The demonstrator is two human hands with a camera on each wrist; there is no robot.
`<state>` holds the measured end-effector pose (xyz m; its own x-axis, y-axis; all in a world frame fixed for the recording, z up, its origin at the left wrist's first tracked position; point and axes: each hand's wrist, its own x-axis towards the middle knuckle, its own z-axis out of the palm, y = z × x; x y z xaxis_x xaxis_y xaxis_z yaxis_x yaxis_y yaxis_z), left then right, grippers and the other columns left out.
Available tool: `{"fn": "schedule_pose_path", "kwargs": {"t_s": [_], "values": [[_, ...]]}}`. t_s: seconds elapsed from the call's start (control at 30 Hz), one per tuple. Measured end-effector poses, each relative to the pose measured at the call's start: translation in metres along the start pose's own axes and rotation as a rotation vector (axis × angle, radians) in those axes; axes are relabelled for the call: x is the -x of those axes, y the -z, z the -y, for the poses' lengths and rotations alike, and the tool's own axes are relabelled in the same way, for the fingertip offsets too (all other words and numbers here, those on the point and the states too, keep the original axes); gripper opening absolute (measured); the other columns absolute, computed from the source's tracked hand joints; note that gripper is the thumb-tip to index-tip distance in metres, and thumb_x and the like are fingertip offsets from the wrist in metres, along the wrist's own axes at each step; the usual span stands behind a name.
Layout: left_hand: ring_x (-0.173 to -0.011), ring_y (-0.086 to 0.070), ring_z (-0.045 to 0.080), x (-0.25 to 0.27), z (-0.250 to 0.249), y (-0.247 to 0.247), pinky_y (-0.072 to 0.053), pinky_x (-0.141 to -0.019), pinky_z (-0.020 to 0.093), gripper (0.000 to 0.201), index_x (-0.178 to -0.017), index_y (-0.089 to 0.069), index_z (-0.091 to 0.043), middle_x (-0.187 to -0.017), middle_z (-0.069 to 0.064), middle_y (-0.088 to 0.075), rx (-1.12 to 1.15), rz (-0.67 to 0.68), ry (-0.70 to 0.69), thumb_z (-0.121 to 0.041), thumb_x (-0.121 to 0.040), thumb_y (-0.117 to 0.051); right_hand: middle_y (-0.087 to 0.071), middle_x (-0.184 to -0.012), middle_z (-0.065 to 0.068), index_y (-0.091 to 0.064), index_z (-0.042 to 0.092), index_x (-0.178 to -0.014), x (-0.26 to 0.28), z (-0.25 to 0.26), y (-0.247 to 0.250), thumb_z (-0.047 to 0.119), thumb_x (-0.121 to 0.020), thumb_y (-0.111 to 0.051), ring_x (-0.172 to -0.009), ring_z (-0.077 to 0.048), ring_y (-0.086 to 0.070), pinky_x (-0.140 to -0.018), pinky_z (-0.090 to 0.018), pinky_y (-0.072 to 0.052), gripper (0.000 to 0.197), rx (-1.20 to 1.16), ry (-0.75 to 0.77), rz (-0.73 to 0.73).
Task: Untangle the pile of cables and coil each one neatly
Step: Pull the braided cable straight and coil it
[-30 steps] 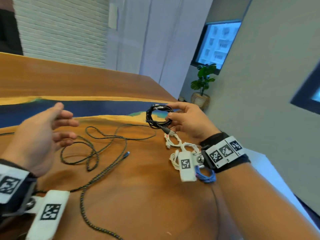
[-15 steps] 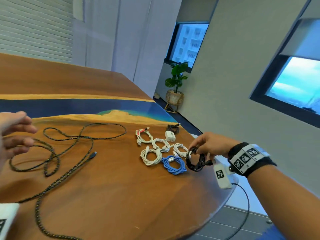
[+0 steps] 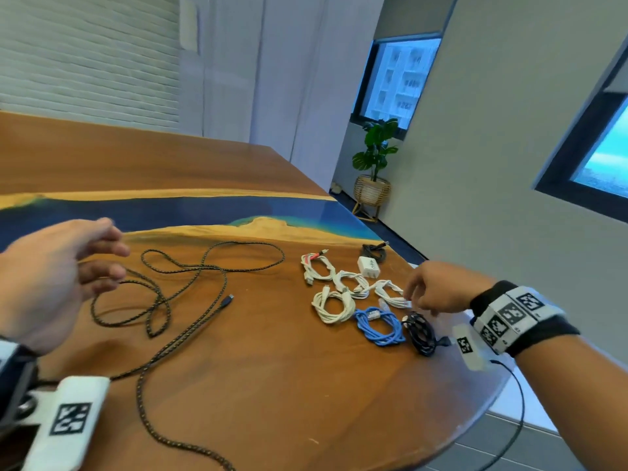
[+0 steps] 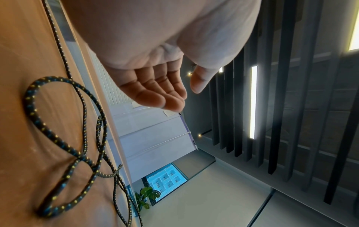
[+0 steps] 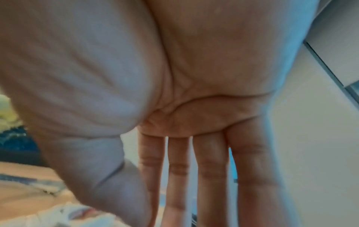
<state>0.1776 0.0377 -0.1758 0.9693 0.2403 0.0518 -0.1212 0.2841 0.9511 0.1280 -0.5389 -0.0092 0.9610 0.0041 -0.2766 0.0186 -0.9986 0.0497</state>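
We judge most done: white, blue and black coiled cable bundles (image 3: 370,309) lie right of centre. The long black-and-yellow braided cable (image 3: 190,294) sprawls uncoiled at left. Our left hand (image 3: 51,280) and right hand (image 3: 438,288) hang relaxed, holding nothing.

Both forearms are bare. The right wrist carries a black band (image 3: 530,321) faced with white panels printed with black square fiducial markers. A white camera module (image 3: 469,346) bearing one marker hangs beneath it, trailing a thin black cable (image 3: 516,419). The left wrist carries a dark strap (image 3: 13,375) and a matching white marker-printed module (image 3: 68,423).
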Motion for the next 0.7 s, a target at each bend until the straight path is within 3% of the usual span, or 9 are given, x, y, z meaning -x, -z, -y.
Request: {"fn": "schedule_pose_path", "kwargs": {"t_s": [0.03,0.07,0.1,0.2,0.37,0.43,0.5,0.57,0.7], "values": [[-0.056,-0.064,0.012,0.057,-0.046,-0.057,-0.056,-0.052,0.027,0.023,-0.103,-0.07,-0.024,-0.084,-0.004,-0.072,-0.025,-0.012,-0.029,-0.041,-0.1,-0.056,-0.072,-0.087,0.014,-0.072,0.037,-0.094,0.001,0.01,0.005,0.014,-0.086,-0.064,-0.068,-0.003,-0.07,-0.069,-0.026,-0.059,0.025,0.021,0.027,-0.072],[-0.055,-0.061,0.012,0.086,-0.063,-0.085,-0.053,-0.052,0.025,0.022,-0.095,-0.069,-0.022,-0.079,-0.005,-0.07,-0.041,0.044,-0.101,-0.039,-0.1,-0.056,-0.07,-0.087,0.016,-0.071,0.038,-0.089,0.002,0.023,0.009,0.016,-0.085,-0.065,-0.072,-0.001,-0.067,-0.071,-0.024,-0.056,0.023,0.017,0.068,-0.141],[-0.055,-0.059,0.012,0.107,-0.076,-0.103,-0.05,-0.053,0.025,0.021,-0.092,-0.067,-0.021,-0.077,-0.004,-0.068,-0.042,0.002,-0.169,-0.036,-0.1,-0.056,-0.07,-0.089,0.017,-0.071,0.039,-0.086,0.003,0.039,0.012,0.018,-0.084,-0.066,-0.077,0.001,-0.065,-0.073,-0.024,-0.055,0.022,-0.009,0.121,-0.196],[-0.056,-0.054,0.014,0.122,-0.089,-0.103,-0.042,-0.059,0.03,0.02,-0.092,-0.066,-0.017,-0.078,-0.001,-0.066,-0.038,-0.025,-0.158,-0.03,-0.102,-0.055,-0.071,-0.095,0.02,-0.072,0.041,-0.087,0.013,0.103,0.016,0.02,-0.085,-0.07,-0.078,0.007,-0.062,-0.072,-0.019,-0.05,0.022,-0.123,0.32,-0.238],[-0.053,-0.043,0.01,0.124,-0.1,-0.092,-0.031,-0.056,0.027,0.022,-0.092,-0.068,-0.017,-0.077,-0.003,-0.063,-0.135,-0.086,-0.085,-0.034,-0.101,-0.058,-0.058,-0.11,0.032,-0.058,0.047,-0.13,0.033,0.215,0.01,0.021,-0.087,-0.066,-0.077,0.03,-0.045,-0.065,-0.004,-0.034,0.052,-0.033,0.656,-0.142],[-0.052,-0.041,0.009,0.124,-0.102,-0.09,-0.028,-0.054,0.026,0.023,-0.091,-0.07,-0.017,-0.077,-0.004,-0.062,-0.172,-0.083,-0.053,-0.035,-0.1,-0.059,-0.056,-0.128,0.027,-0.048,0.047,-0.141,0.031,0.248,0.002,0.022,-0.086,-0.068,-0.095,0.023,-0.05,-0.084,-0.009,-0.04,0.064,0.016,0.767,-0.101],[-0.052,-0.039,0.008,0.124,-0.104,-0.09,-0.026,-0.053,0.025,0.023,-0.091,-0.07,-0.017,-0.077,-0.004,-0.061,-0.195,-0.087,-0.019,-0.035,-0.1,-0.06,-0.05,-0.145,0.017,-0.043,0.049,-0.143,0.025,0.273,-0.007,0.029,-0.084,-0.073,-0.124,-0.002,-0.05,-0.103,-0.031,-0.046,0.069,0.073,0.839,-0.053],[-0.051,-0.037,0.009,0.125,-0.106,-0.09,-0.023,-0.052,0.025,0.022,-0.091,-0.07,-0.017,-0.075,-0.005,-0.06,-0.168,-0.062,0.015,-0.035,-0.099,-0.061,-0.056,-0.137,0.016,-0.05,0.047,-0.139,0.02,0.29,-0.012,0.034,-0.085,-0.073,-0.121,-0.012,-0.053,-0.099,-0.035,-0.049,0.06,0.133,0.878,-0.002],[-0.051,-0.033,0.011,0.126,-0.108,-0.089,-0.021,-0.053,0.028,0.022,-0.089,-0.069,-0.016,-0.072,-0.005,-0.06,-0.163,-0.033,0.025,-0.034,-0.099,-0.061,-0.063,-0.097,0.018,-0.069,0.034,-0.108,0.018,0.308,-0.015,0.03,-0.091,-0.067,-0.091,-0.009,-0.059,-0.073,-0.026,-0.05,0.018,0.229,0.889,0.016]]}}
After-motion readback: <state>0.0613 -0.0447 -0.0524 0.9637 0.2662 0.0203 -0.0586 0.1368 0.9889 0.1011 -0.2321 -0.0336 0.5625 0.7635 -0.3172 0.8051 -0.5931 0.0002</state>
